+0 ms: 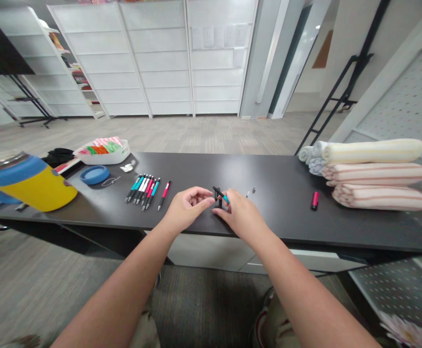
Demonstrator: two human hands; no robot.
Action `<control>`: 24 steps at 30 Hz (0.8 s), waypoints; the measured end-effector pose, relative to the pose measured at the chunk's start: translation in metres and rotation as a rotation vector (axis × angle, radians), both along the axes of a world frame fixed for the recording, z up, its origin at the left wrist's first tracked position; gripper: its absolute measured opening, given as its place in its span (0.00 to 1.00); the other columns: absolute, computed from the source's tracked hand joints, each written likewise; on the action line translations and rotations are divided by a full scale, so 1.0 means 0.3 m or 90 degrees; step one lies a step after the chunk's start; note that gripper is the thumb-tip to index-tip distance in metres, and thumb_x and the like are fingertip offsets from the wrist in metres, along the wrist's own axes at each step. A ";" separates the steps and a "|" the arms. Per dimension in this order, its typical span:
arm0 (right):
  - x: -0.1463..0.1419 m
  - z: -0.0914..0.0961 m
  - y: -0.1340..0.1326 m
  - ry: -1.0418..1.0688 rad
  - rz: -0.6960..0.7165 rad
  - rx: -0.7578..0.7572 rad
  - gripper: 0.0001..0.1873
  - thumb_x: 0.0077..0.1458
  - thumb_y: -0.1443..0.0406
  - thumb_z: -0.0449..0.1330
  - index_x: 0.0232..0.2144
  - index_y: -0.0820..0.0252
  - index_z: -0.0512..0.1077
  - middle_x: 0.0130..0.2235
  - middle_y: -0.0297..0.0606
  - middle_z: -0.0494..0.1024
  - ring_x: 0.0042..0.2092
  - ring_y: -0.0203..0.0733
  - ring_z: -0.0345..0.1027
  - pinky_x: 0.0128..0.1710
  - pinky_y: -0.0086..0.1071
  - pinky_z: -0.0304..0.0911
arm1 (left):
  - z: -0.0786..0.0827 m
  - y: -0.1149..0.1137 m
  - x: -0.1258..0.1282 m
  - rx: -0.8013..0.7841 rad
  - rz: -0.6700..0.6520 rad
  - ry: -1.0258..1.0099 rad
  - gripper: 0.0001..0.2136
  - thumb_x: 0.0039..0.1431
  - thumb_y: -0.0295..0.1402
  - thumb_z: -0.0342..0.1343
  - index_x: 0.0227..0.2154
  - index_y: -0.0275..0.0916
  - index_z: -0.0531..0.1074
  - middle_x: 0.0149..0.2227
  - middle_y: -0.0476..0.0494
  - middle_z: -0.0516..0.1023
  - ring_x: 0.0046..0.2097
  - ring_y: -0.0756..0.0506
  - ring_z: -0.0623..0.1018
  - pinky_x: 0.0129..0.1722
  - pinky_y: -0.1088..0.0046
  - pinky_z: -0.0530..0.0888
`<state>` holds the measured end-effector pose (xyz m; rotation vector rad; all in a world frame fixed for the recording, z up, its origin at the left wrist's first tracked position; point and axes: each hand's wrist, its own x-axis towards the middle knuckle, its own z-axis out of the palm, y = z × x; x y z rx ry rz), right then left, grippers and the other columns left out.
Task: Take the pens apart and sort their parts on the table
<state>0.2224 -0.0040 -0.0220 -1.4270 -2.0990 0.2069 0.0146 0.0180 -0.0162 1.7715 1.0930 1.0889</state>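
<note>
Over the near edge of the black table [283, 203], my right hand [240, 212] pinches a teal and black pen [221, 194] with its tip tilted up to the left. My left hand [188, 205] is curled beside it, fingertips pinched together at the pen's black end. A row of several teal, pink and white pens [144, 186] lies to the left, with one red pen [164, 189] a little apart. Small pen parts [251, 192] lie just right of my hands. A pink pen piece [314, 200] lies further right.
Folded striped towels [375, 174] are stacked at the right end. At the left stand a yellow and blue jug [29, 183], a blue lid [94, 174] and a white tray [104, 150] of coloured items. White shelving lines the far wall.
</note>
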 end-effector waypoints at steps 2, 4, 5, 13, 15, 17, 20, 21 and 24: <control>-0.006 -0.001 -0.007 -0.018 0.035 0.007 0.16 0.58 0.64 0.71 0.39 0.56 0.66 0.39 0.36 0.75 0.38 0.44 0.71 0.34 0.33 0.58 | -0.001 0.002 -0.003 0.000 -0.029 -0.009 0.16 0.60 0.45 0.66 0.41 0.38 0.81 0.38 0.43 0.83 0.39 0.45 0.79 0.39 0.71 0.73; -0.011 -0.003 -0.011 -0.031 0.071 0.010 0.16 0.58 0.64 0.71 0.39 0.56 0.66 0.39 0.35 0.75 0.37 0.42 0.71 0.34 0.32 0.57 | -0.002 0.004 -0.006 0.004 -0.038 -0.007 0.14 0.60 0.45 0.66 0.37 0.38 0.81 0.36 0.44 0.83 0.37 0.46 0.79 0.39 0.71 0.73; -0.013 -0.005 -0.012 -0.034 0.083 0.011 0.16 0.58 0.64 0.71 0.38 0.56 0.66 0.39 0.35 0.75 0.37 0.42 0.70 0.34 0.32 0.57 | -0.002 0.004 -0.008 0.005 -0.036 -0.006 0.14 0.60 0.45 0.66 0.35 0.37 0.81 0.34 0.44 0.83 0.37 0.46 0.79 0.38 0.71 0.73; -0.016 -0.004 -0.008 -0.050 0.108 0.006 0.18 0.57 0.61 0.73 0.34 0.56 0.65 0.36 0.34 0.74 0.36 0.42 0.70 0.33 0.33 0.55 | 0.009 -0.002 -0.006 -0.013 -0.068 -0.058 0.12 0.60 0.42 0.66 0.36 0.38 0.82 0.36 0.44 0.84 0.39 0.45 0.81 0.41 0.71 0.76; -0.018 0.001 -0.007 -0.053 0.107 -0.005 0.19 0.56 0.60 0.73 0.34 0.56 0.65 0.35 0.34 0.74 0.35 0.42 0.70 0.32 0.33 0.55 | 0.011 -0.004 -0.004 -0.018 -0.082 -0.069 0.11 0.61 0.42 0.66 0.37 0.38 0.82 0.37 0.43 0.84 0.40 0.45 0.81 0.42 0.70 0.76; -0.019 0.004 -0.007 -0.053 0.107 -0.012 0.19 0.56 0.60 0.73 0.34 0.56 0.65 0.34 0.34 0.74 0.35 0.42 0.70 0.33 0.33 0.55 | 0.012 -0.006 -0.003 -0.018 -0.093 -0.074 0.11 0.61 0.41 0.66 0.39 0.38 0.82 0.38 0.43 0.85 0.41 0.45 0.82 0.44 0.70 0.77; -0.020 0.007 -0.006 -0.052 0.101 -0.019 0.18 0.56 0.59 0.73 0.35 0.56 0.66 0.34 0.34 0.75 0.35 0.42 0.70 0.33 0.33 0.55 | 0.010 -0.008 -0.002 -0.010 -0.101 -0.064 0.11 0.63 0.40 0.64 0.41 0.38 0.82 0.39 0.43 0.84 0.42 0.45 0.82 0.45 0.70 0.77; -0.019 0.007 -0.006 -0.052 0.100 -0.021 0.18 0.56 0.59 0.73 0.35 0.56 0.66 0.34 0.35 0.75 0.35 0.42 0.70 0.33 0.33 0.55 | 0.009 -0.009 -0.002 -0.007 -0.102 -0.059 0.11 0.63 0.41 0.64 0.41 0.38 0.82 0.39 0.42 0.84 0.42 0.45 0.81 0.45 0.70 0.76; -0.018 0.003 -0.004 -0.040 0.102 -0.021 0.17 0.57 0.59 0.73 0.35 0.56 0.67 0.35 0.35 0.75 0.36 0.43 0.71 0.34 0.33 0.56 | 0.013 -0.015 0.000 0.007 -0.090 -0.039 0.13 0.63 0.42 0.63 0.44 0.39 0.81 0.40 0.42 0.84 0.41 0.45 0.81 0.42 0.70 0.76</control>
